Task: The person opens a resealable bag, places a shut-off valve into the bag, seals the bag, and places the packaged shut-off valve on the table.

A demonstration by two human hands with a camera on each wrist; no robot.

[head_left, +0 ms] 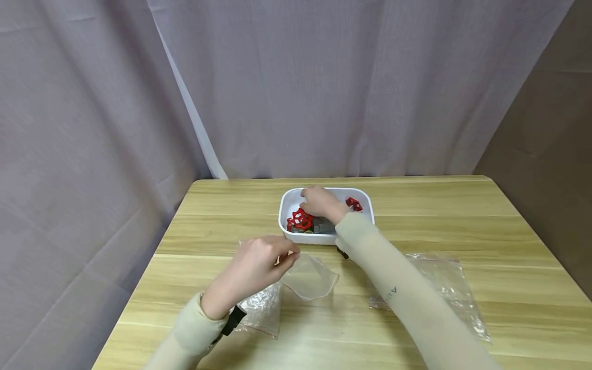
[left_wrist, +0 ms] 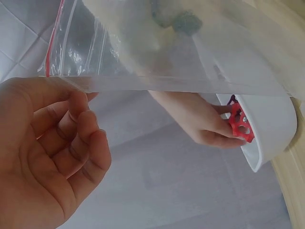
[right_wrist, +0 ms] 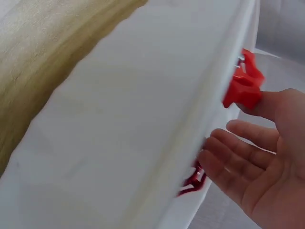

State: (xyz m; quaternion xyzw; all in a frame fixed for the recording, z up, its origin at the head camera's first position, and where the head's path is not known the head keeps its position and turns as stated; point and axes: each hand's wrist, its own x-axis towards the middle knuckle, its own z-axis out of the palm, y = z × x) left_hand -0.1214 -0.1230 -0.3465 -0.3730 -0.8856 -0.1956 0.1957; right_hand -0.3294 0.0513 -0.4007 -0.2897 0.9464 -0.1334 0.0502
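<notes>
With nearer right hand (head_left: 320,201), fingers relaxed, just beyond the red wheel (head_left: 302,220), touching by thumb. Pinching clear bag (head_left: 309,280) with left hand (head_left: 259,261).

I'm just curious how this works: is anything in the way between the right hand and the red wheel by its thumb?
Nothing visible is. The right hand reaches into the tray, its thumb apparently touching the red wheel. The bag, pinched by the left hand, is on the tray's near side, out of the way.
</notes>
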